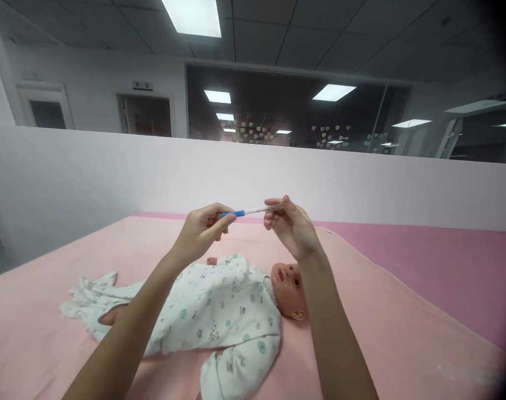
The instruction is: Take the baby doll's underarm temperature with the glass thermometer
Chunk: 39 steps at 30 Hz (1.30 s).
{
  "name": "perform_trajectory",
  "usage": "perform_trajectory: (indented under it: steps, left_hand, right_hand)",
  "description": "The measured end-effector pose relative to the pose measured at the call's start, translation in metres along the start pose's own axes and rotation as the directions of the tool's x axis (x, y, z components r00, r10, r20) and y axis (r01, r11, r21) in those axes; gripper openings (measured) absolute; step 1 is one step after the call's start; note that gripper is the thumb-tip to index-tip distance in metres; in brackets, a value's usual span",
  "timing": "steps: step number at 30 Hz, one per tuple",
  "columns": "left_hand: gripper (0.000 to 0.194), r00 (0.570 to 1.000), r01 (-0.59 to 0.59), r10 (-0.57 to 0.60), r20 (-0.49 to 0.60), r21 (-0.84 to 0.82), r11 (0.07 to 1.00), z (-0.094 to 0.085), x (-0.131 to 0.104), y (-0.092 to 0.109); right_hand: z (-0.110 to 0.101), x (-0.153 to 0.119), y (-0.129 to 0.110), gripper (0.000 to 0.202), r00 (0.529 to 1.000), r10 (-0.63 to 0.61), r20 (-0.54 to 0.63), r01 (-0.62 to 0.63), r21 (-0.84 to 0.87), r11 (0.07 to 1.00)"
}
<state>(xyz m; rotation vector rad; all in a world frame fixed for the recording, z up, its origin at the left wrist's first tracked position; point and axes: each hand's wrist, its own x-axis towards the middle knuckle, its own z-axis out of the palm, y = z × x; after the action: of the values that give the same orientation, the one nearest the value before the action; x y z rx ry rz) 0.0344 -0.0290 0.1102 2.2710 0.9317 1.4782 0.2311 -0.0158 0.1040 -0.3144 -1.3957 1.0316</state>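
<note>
A thin clear rod with a blue end, which looks like a glass thermometer [255,210], is held up level in front of me. My left hand [206,228] pinches the blue end between thumb and fingers. At the other end, my right hand [292,225] grips the clear part between thumb and fingertips. Below both hands a baby doll [223,305] lies on its back in a white patterned romper, its head to the right. My right forearm covers part of the head, and my left forearm crosses over the legs.
A pink sheet [373,333] covers the padded surface under the doll. Along its back runs a low white partition [253,178], with a darker pink band [444,266] at the right. Behind stand a dark window [286,111] and doors.
</note>
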Motion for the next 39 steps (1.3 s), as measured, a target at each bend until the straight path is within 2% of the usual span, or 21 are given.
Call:
perform_trajectory:
  steps: [2, 5, 9, 12, 14, 16, 18, 20, 21, 23, 24, 25, 28, 29, 31, 34, 36, 38, 39]
  left_hand:
    - [0.021, 0.999, -0.011, 0.012, -0.031, 0.016, 1.0, 0.0, -0.001, 0.001]
    - [0.021, 0.996, -0.019, 0.023, -0.085, 0.052, 0.998, -0.003, -0.001, 0.0]
    - [0.024, 0.998, -0.008, 0.013, -0.069, 0.08, 0.997, -0.005, -0.001, -0.004]
    - [0.026, 0.999, 0.012, -0.009, -0.053, 0.065, 0.998, -0.007, 0.0, -0.005]
    - [0.027, 0.997, 0.022, -0.018, -0.079, 0.051, 0.998, -0.01, 0.0, -0.006]
    - [0.028, 0.994, 0.025, -0.021, -0.104, 0.045, 0.999, -0.015, 0.001, -0.008]
    - [0.028, 0.992, 0.025, -0.019, -0.126, 0.044, 0.999, -0.019, 0.001, -0.01]
    - [0.028, 0.99, 0.022, -0.014, -0.142, 0.05, 0.999, -0.022, 0.002, -0.011]
    - [0.027, 0.989, 0.02, -0.012, -0.147, 0.052, 0.998, -0.023, 0.002, -0.012]
    - [0.027, 0.989, 0.013, -0.005, -0.151, 0.051, 0.999, -0.024, 0.001, -0.012]
    - [0.026, 0.989, 0.01, -0.002, -0.15, 0.05, 0.999, -0.025, 0.001, -0.012]
    - [0.026, 0.989, 0.007, 0.0, -0.148, 0.049, 0.999, -0.024, 0.001, -0.012]
    - [0.026, 0.99, 0.005, 0.003, -0.14, 0.058, 0.998, -0.024, 0.0, -0.011]
    - [0.026, 0.991, 0.005, 0.003, -0.135, 0.061, 0.998, -0.024, 0.0, -0.011]
    - [0.027, 0.992, 0.004, 0.005, -0.125, 0.066, 0.998, -0.024, 0.0, -0.011]
    - [0.029, 0.994, 0.0, 0.008, -0.107, 0.075, 0.997, -0.026, -0.001, -0.01]
    - [0.03, 0.994, -0.002, 0.011, -0.107, 0.081, 0.997, -0.028, -0.002, -0.01]
    - [0.029, 0.993, -0.007, 0.017, -0.117, 0.086, 0.996, -0.031, -0.003, -0.01]
    - [0.029, 0.992, -0.009, 0.02, -0.124, 0.087, 0.996, -0.032, -0.003, -0.009]
  right_hand:
    - [0.001, 0.003, 0.007, 0.039, 0.999, -0.013, -0.039, 0.012, -0.023, 1.0]
    - [0.002, 0.005, 0.012, 0.04, 0.992, -0.062, -0.114, 0.035, -0.229, 0.973]
    - [0.002, -0.001, 0.001, 0.046, 0.985, -0.123, -0.12, 0.07, -0.373, 0.925]
    - [-0.004, -0.007, -0.013, 0.045, 0.967, -0.195, -0.163, 0.124, -0.368, 0.921]
    - [-0.013, -0.008, -0.02, 0.044, 0.958, -0.196, -0.21, 0.128, -0.3, 0.945]
    - [-0.024, -0.007, -0.02, 0.047, 0.965, -0.141, -0.222, 0.097, -0.199, 0.975]
    - [-0.036, -0.004, -0.013, 0.049, 0.978, -0.055, -0.201, 0.015, -0.194, 0.981]
    - [-0.045, -0.002, -0.003, 0.048, 0.975, 0.013, -0.222, -0.103, -0.4, 0.911]
    - [-0.048, -0.002, 0.001, 0.047, 0.963, 0.001, -0.27, -0.154, -0.545, 0.824]
    - [-0.05, -0.003, 0.002, 0.045, 0.93, -0.107, -0.352, -0.213, -0.752, 0.623]
    - [-0.05, -0.004, -0.001, 0.044, 0.921, -0.155, -0.359, -0.21, -0.788, 0.579]
    - [-0.049, -0.005, -0.005, 0.044, 0.923, -0.167, -0.346, -0.185, -0.78, 0.598]
    - [-0.049, -0.009, -0.018, 0.045, 0.965, -0.089, -0.246, -0.065, -0.557, 0.828]
    - [-0.049, -0.009, -0.019, 0.047, 0.97, -0.081, -0.228, -0.041, -0.485, 0.874]
    - [-0.052, -0.007, -0.011, 0.051, 0.969, -0.079, -0.235, -0.055, -0.514, 0.856]
    - [-0.055, -0.001, 0.013, 0.051, 0.958, -0.072, -0.276, -0.154, -0.712, 0.685]
    - [-0.054, 0.002, 0.021, 0.048, 0.952, -0.106, -0.288, -0.162, -0.767, 0.621]
    - [-0.051, 0.001, 0.017, 0.044, 0.955, -0.127, -0.27, -0.115, -0.727, 0.676]
    - [-0.049, 0.0, 0.012, 0.042, 0.96, -0.124, -0.251, -0.078, -0.666, 0.742]
